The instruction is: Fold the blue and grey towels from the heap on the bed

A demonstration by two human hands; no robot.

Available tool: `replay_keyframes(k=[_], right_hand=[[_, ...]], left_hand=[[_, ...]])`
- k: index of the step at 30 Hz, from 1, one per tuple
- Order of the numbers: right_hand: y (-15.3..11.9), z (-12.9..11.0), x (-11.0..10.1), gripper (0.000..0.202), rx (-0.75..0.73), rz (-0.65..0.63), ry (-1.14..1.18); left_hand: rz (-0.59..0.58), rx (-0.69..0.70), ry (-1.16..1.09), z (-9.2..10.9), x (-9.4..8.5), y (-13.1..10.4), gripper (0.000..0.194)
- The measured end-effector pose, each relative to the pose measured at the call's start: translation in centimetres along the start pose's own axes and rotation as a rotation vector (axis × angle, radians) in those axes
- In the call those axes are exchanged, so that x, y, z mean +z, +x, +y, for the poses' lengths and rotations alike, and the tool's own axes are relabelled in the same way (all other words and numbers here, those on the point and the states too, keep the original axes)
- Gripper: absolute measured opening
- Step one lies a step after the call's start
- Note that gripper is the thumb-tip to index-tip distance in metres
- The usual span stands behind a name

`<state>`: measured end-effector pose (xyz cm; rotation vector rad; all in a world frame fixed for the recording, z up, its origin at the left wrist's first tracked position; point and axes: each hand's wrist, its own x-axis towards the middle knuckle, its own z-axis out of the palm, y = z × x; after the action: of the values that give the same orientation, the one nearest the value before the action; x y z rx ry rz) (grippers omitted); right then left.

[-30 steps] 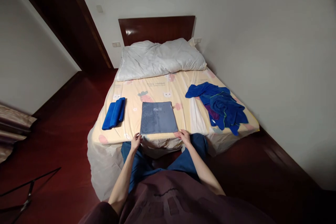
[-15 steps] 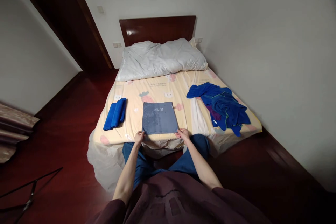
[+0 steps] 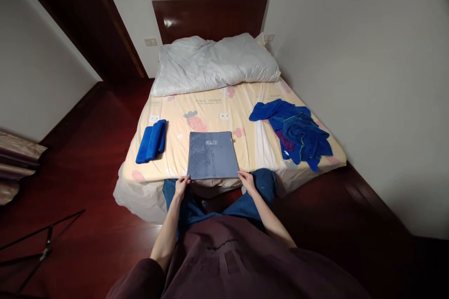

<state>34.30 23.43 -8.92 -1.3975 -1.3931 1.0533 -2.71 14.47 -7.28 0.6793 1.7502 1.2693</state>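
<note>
A grey towel (image 3: 213, 156) with white lettering near its far edge lies flat as a near square on the bed's front part. My left hand (image 3: 181, 186) pinches its near left corner. At the near right corner, my right hand (image 3: 247, 180) grips the cloth between thumb and fingers. The towel's near edge is stretched straight between both hands, right at the mattress edge. Left of it lie folded blue towels (image 3: 152, 141), side by side. To the right is a loose heap of blue towels (image 3: 296, 133) with a purple piece partly covered.
The bed (image 3: 210, 112) has a yellow printed sheet, with a white quilt (image 3: 217, 65) bunched below the dark headboard (image 3: 210, 17). A black metal stand leg (image 3: 47, 240) rests on the red floor at lower left. A wall (image 3: 368, 79) runs along the right.
My hands have drawn the towel's near edge slightly toward me and a little wider apart. The view has tipped downward, so the wall lamp is out of sight.
</note>
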Motion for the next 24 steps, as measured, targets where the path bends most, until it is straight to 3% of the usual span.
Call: replay_keyframes(k=[7, 12, 16, 21, 24], right_hand=[[0.0, 0.8, 0.0, 0.049, 0.028, -0.034, -0.020], [-0.1, 0.7, 0.3, 0.044, -0.060, -0.037, -0.179], [0.2, 0.2, 0.2, 0.030, -0.107, -0.039, -0.310], [1.2, -0.5, 0.2, 0.043, -0.171, -0.070, -0.404], [2.1, -0.8, 0.4, 0.053, -0.202, -0.114, -0.359]], left_hand=[[-0.075, 0.102, 0.024, -0.4, -1.3, -0.7, 0.060], [-0.236, 0.273, 0.337, 0.3, -1.9, -0.3, 0.067], [-0.184, 0.403, 0.513, 0.8, -1.3, 0.9, 0.046], [-0.080, 0.485, 0.573, 1.5, -0.3, 2.4, 0.043], [-0.129, 0.562, 0.584, 2.2, -0.2, 3.1, 0.042]])
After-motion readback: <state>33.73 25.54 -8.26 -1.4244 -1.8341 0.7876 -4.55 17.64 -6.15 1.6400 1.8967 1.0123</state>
